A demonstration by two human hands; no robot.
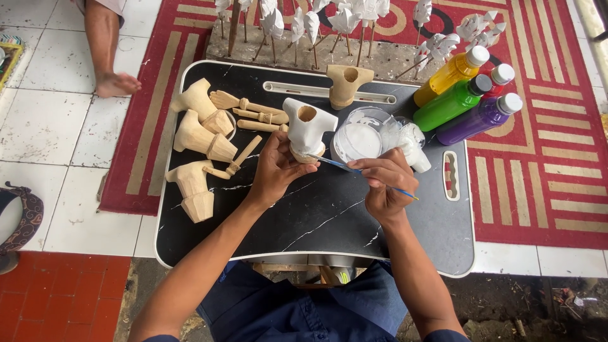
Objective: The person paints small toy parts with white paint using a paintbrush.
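The left hand [275,168] grips the white-painted wooden figure [306,130] just left of the paint cup [358,140]; the right hand [386,180] pinches 1 thin brush [342,166] against its base.

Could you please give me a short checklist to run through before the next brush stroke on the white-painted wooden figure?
1. Left hand has a firm grip on the wooden figure: ok.
2. Right hand holds the brush with its tip at the figure's base: ok.
3. White paint cup open and close beside the right hand: ok.
4. Paint loaded on the bristles: cannot tell.
5. Unpainted wooden figures lie apart from the wet piece: ok.
6. Colour bottles capped: ok.
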